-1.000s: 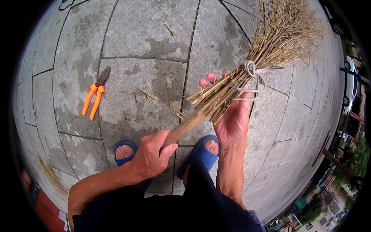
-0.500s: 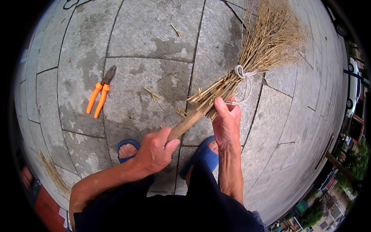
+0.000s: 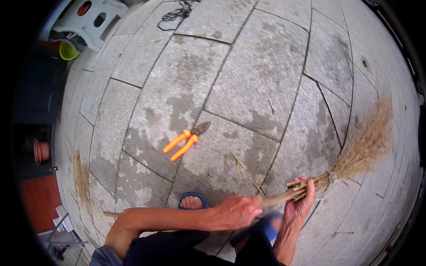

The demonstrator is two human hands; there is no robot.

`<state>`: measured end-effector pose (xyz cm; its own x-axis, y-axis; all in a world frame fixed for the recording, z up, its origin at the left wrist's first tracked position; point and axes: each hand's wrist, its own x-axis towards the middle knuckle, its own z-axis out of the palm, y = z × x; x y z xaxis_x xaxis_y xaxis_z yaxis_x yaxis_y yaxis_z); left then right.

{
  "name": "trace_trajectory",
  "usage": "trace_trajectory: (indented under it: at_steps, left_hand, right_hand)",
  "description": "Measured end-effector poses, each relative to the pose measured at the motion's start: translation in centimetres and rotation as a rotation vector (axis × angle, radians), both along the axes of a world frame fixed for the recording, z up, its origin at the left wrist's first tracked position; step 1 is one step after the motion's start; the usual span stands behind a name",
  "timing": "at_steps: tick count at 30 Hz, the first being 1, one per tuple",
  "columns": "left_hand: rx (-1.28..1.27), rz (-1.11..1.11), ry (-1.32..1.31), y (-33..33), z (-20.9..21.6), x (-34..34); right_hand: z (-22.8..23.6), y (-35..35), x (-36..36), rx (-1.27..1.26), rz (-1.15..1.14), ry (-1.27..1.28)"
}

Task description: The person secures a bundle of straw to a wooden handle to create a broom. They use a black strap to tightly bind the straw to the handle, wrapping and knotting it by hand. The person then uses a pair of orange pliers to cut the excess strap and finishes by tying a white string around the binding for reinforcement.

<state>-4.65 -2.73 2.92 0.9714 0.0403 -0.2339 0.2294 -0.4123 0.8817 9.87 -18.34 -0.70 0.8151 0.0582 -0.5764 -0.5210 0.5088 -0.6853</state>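
Observation:
A straw broom (image 3: 366,139) made of thin dry twigs lies slanting at the right, its bushy head pointing away from me. My left hand (image 3: 237,212) is closed round its wooden handle (image 3: 279,199). Cut twig ends surround the handle's upper part, and my right hand (image 3: 299,207) grips them just below a pale cord (image 3: 332,177) tied about the bundle. A pole end (image 3: 112,214) shows past my left forearm; the arm hides whether it belongs to the same handle. Pliers (image 3: 190,136) with orange grips lie on the paving, apart from both hands.
Short twig bits (image 3: 238,161) are scattered on the stone paving (image 3: 262,57). A black cord (image 3: 175,15) lies at the far side. Upper left stand a pale plastic stool (image 3: 91,22) and a green bowl (image 3: 68,51). Another twig bundle (image 3: 81,175) and a plant pot (image 3: 41,151) are at left.
The view has turned leftward, bringing in the stool, green bowl and black cord. Both hands and the broom now appear farther right and lower; each hand keeps its hold.

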Motion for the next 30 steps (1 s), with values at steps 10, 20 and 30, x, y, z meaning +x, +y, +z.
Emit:
trace_trajectory:
  at_steps: [10,20,30]
  left_hand:
    - [0.407,-0.16,-0.216,2.9,0.6,2.3]
    - [0.544,-0.151,-0.109,7.3,-2.4,4.4]
    - [0.524,-0.271,-0.099,13.1,-3.3,3.8]
  right_hand:
    - [0.3,-2.8,3.9,0.159,-0.147,0.0]
    - [-1.2,-0.5,4.6,0.091,0.013,0.017]
    - [6.4,-3.7,6.0,-1.485,1.048,-1.411]
